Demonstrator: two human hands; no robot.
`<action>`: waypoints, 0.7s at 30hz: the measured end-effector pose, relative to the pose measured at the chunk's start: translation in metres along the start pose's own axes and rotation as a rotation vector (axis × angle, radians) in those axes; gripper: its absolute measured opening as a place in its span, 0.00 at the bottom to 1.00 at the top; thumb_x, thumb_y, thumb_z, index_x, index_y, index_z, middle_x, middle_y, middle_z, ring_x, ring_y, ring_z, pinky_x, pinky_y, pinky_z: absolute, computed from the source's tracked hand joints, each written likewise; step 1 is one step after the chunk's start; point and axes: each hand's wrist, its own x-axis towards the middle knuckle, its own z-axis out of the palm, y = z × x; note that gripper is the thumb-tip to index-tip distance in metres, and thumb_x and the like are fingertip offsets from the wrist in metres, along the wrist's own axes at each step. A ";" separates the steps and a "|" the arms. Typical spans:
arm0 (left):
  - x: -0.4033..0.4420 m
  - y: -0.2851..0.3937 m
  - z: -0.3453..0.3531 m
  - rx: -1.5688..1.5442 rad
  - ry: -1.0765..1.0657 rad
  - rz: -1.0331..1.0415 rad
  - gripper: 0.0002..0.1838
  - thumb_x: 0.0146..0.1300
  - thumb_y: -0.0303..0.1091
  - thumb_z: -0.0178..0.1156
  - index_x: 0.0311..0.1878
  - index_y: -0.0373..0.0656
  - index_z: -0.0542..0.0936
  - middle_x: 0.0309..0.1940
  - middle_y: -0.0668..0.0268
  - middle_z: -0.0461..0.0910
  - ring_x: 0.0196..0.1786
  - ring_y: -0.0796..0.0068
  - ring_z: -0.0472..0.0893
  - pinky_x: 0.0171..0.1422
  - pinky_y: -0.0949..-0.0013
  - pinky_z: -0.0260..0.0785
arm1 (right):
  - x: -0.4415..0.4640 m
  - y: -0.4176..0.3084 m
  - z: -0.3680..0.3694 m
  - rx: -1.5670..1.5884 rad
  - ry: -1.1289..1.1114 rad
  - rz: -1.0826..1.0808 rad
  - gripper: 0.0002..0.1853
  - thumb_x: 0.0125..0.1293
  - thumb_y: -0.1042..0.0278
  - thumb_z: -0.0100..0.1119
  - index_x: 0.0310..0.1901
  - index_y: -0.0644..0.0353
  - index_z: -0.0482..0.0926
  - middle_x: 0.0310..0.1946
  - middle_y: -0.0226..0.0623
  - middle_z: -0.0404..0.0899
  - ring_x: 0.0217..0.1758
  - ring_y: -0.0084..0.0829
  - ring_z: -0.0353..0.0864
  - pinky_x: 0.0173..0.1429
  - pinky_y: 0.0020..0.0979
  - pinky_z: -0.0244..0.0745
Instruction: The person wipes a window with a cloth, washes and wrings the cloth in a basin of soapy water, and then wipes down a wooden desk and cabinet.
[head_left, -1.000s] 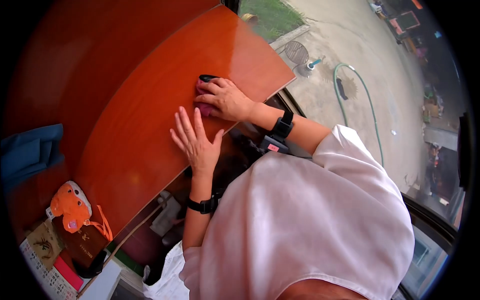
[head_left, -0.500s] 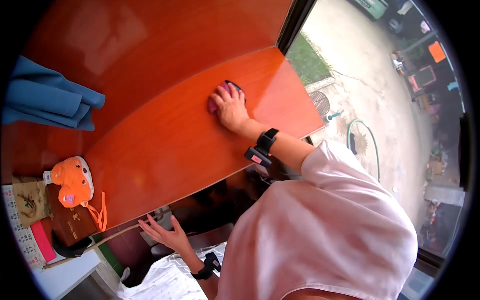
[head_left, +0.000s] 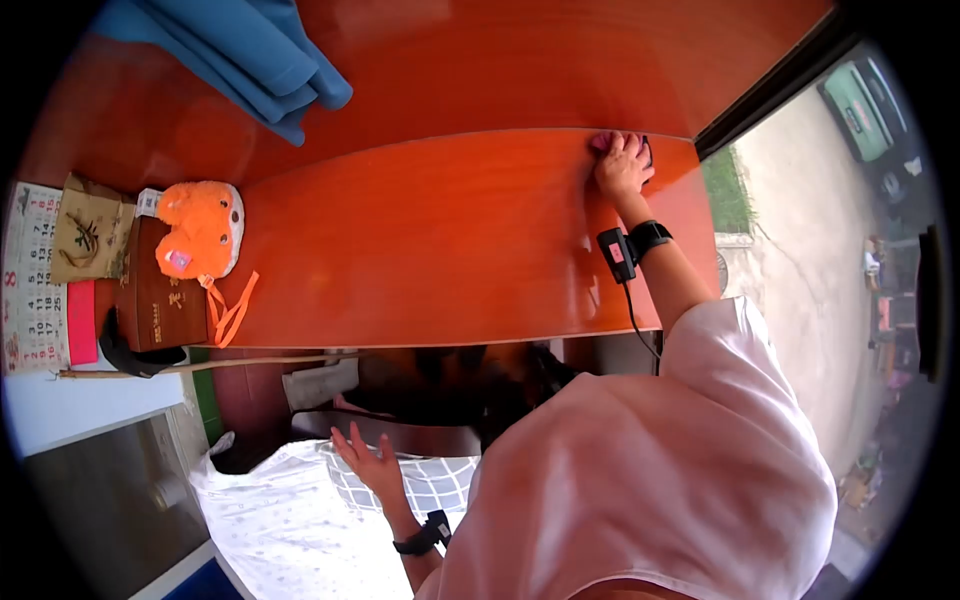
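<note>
My right hand [head_left: 624, 170] presses a pinkish-purple cloth [head_left: 601, 142] with a dark edge against the glossy orange-brown tabletop [head_left: 430, 240], at its far right corner by the back panel. The fingers lie over the cloth and cover most of it. Below the table's front edge hovers my left hand [head_left: 368, 462], fingers spread and holding nothing, above a white patterned fabric [head_left: 300, 515]. Both wrists wear black straps with small devices.
An orange plush pouch [head_left: 200, 232] rests on a brown box [head_left: 165, 300] at the left, beside a calendar sheet [head_left: 30, 280]. Blue cloth [head_left: 240, 55] hangs at the upper left. A thin stick [head_left: 250, 362] runs along the front edge. Outside the window is concrete ground [head_left: 800, 270].
My right hand has slid the cloth across the tabletop to the far right corner. My left hand stays open and raised. The camera view has turned.
</note>
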 end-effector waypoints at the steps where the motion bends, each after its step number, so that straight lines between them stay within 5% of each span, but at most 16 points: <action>1: 0.003 0.008 0.004 0.005 -0.006 -0.008 0.29 0.54 0.31 0.62 0.60 0.39 0.69 0.70 0.50 0.52 0.71 0.45 0.52 0.70 0.47 0.49 | -0.021 -0.033 0.013 0.009 0.048 -0.179 0.24 0.62 0.63 0.47 0.62 0.47 0.64 0.67 0.41 0.55 0.71 0.51 0.47 0.64 0.63 0.45; 4: 0.029 0.051 0.012 -0.078 -0.030 0.110 0.28 0.56 0.34 0.61 0.61 0.41 0.69 0.69 0.51 0.52 0.71 0.45 0.52 0.70 0.48 0.49 | -0.115 -0.141 0.020 0.134 0.005 -0.688 0.26 0.58 0.65 0.52 0.61 0.49 0.66 0.65 0.41 0.58 0.70 0.50 0.49 0.64 0.63 0.46; 6: 0.045 0.074 0.009 -0.062 -0.037 0.184 0.27 0.56 0.34 0.60 0.60 0.41 0.69 0.69 0.51 0.53 0.71 0.45 0.52 0.70 0.48 0.49 | -0.183 -0.186 0.008 0.188 -0.215 -1.009 0.28 0.57 0.63 0.54 0.61 0.47 0.65 0.66 0.41 0.56 0.71 0.50 0.47 0.67 0.62 0.45; 11: 0.014 0.017 0.008 0.013 -0.036 0.090 0.27 0.57 0.33 0.60 0.61 0.41 0.69 0.69 0.52 0.53 0.71 0.46 0.52 0.70 0.48 0.49 | -0.234 -0.136 -0.027 0.352 -0.556 -1.515 0.23 0.58 0.64 0.56 0.58 0.44 0.70 0.66 0.34 0.58 0.73 0.40 0.46 0.72 0.53 0.41; 13: -0.030 -0.036 0.010 0.039 -0.046 -0.047 0.27 0.56 0.32 0.60 0.60 0.41 0.68 0.69 0.52 0.53 0.71 0.46 0.52 0.70 0.47 0.51 | -0.195 -0.089 -0.032 0.220 -0.417 -1.354 0.24 0.57 0.66 0.56 0.57 0.44 0.70 0.65 0.34 0.59 0.73 0.39 0.48 0.72 0.51 0.44; 18: -0.091 -0.072 -0.004 0.103 -0.059 -0.305 0.27 0.56 0.31 0.60 0.61 0.41 0.69 0.68 0.51 0.55 0.70 0.46 0.54 0.69 0.47 0.53 | -0.059 -0.004 0.010 0.060 0.097 -0.440 0.26 0.57 0.61 0.57 0.59 0.48 0.67 0.64 0.37 0.61 0.69 0.47 0.54 0.63 0.54 0.51; 21: -0.045 -0.046 -0.004 -0.004 -0.003 -0.198 0.26 0.58 0.32 0.59 0.61 0.41 0.69 0.68 0.53 0.56 0.70 0.47 0.55 0.70 0.49 0.52 | -0.126 -0.100 0.004 0.137 0.015 -0.665 0.27 0.59 0.56 0.55 0.61 0.48 0.66 0.65 0.39 0.59 0.70 0.48 0.49 0.63 0.60 0.48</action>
